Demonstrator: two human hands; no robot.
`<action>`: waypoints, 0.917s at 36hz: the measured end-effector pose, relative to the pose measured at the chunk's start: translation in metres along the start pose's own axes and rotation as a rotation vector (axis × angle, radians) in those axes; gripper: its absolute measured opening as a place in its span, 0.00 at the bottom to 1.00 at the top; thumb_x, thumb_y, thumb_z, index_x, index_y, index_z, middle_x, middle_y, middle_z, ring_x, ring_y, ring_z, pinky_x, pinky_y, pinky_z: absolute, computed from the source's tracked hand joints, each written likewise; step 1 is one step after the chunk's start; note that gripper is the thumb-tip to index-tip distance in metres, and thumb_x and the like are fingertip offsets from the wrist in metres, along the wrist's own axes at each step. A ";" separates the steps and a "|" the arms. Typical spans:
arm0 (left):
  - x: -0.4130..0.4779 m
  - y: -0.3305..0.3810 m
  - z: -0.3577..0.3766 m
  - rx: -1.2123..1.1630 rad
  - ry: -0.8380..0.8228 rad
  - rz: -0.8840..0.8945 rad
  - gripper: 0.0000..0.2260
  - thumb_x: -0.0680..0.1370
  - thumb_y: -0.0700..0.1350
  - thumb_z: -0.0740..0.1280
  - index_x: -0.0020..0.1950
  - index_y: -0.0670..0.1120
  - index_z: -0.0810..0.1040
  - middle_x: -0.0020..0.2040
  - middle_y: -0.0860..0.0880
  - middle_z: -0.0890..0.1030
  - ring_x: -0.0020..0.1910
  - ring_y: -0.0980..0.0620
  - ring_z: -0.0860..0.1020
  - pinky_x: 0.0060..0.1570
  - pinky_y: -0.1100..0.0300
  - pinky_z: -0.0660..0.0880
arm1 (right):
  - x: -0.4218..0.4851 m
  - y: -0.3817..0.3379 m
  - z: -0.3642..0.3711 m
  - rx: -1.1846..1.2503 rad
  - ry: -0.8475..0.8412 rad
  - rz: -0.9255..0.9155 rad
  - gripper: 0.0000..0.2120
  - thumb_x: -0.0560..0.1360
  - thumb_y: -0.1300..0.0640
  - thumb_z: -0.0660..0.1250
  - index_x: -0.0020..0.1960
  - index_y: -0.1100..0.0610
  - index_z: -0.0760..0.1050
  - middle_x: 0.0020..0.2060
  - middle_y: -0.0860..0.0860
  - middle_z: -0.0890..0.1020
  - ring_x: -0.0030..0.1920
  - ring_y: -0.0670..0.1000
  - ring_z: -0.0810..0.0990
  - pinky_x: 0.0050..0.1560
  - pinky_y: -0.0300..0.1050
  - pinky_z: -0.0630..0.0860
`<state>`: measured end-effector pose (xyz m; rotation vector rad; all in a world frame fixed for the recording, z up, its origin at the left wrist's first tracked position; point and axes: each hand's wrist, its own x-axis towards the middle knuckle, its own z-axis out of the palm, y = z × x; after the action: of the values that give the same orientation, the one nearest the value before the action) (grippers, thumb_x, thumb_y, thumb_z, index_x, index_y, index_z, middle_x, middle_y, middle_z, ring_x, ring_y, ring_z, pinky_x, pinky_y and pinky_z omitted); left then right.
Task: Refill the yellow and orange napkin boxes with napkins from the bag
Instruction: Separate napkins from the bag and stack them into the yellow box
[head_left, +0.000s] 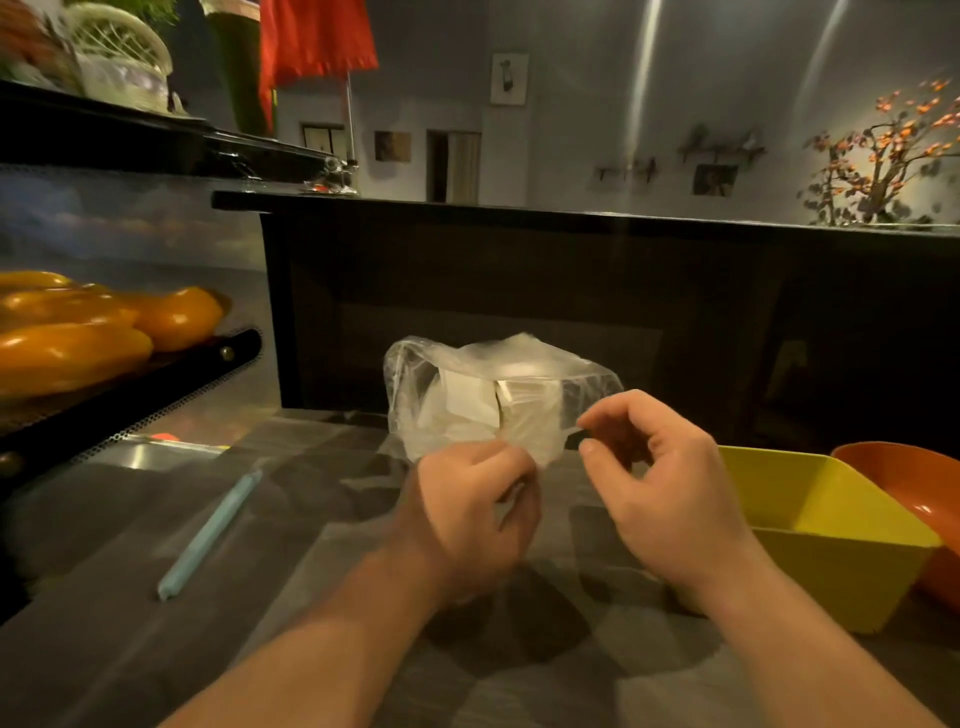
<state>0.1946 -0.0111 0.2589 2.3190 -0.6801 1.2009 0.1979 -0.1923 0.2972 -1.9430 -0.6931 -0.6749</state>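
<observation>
Counter (156, 623), head view.

Bag (524, 353): clear thin plastic, upright at mid-counter, mouth crumpled and facing the near side. Holds white napkins (467, 402) in folded stacks, visible through the film.

Left hand (472, 514): just in front of bag, fingers curled into a loose fist. Grips the bag's near lower edge, film bunched at the knuckles.

Right hand (660, 483): at bag's right edge, fingers curled, forefinger and thumb bent toward each other with a small gap. Forefinger tip at the film's edge. Cannot tell whether any plastic is caught between them.

Yellow box (831, 530): on counter to the right, just beside right wrist, open top, no napkins visible inside.

Orange box (914, 488): directly behind and right of yellow box, touching or nearly so, partly cut off by frame edge.

Pale blue stick (210, 535): flat on counter, left of left hand, well apart from bag.

Yellow peppers (67, 353): on dark shelf at far left.
</observation>
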 end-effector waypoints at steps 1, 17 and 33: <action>-0.003 -0.006 -0.002 -0.016 0.073 0.000 0.03 0.75 0.44 0.70 0.42 0.47 0.80 0.36 0.57 0.75 0.35 0.62 0.69 0.37 0.68 0.68 | 0.004 -0.001 0.006 0.003 -0.009 -0.012 0.12 0.76 0.64 0.71 0.48 0.47 0.78 0.38 0.43 0.81 0.43 0.43 0.80 0.39 0.34 0.78; 0.001 -0.037 -0.007 0.326 -0.150 -0.331 0.23 0.75 0.64 0.59 0.62 0.54 0.81 0.55 0.54 0.83 0.64 0.48 0.73 0.71 0.40 0.62 | 0.084 0.016 0.059 -0.299 -0.211 0.168 0.22 0.77 0.62 0.68 0.70 0.50 0.73 0.62 0.46 0.79 0.64 0.49 0.76 0.64 0.46 0.75; -0.001 -0.030 -0.002 0.325 -0.193 -0.243 0.19 0.75 0.67 0.60 0.53 0.58 0.82 0.74 0.47 0.71 0.81 0.42 0.51 0.75 0.32 0.46 | 0.119 0.023 0.083 -0.681 -0.210 0.092 0.10 0.77 0.56 0.68 0.58 0.53 0.79 0.54 0.50 0.81 0.57 0.52 0.79 0.51 0.42 0.74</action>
<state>0.2114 0.0139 0.2545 2.7189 -0.2646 1.0478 0.3104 -0.1051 0.3327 -2.6843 -0.5290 -0.7133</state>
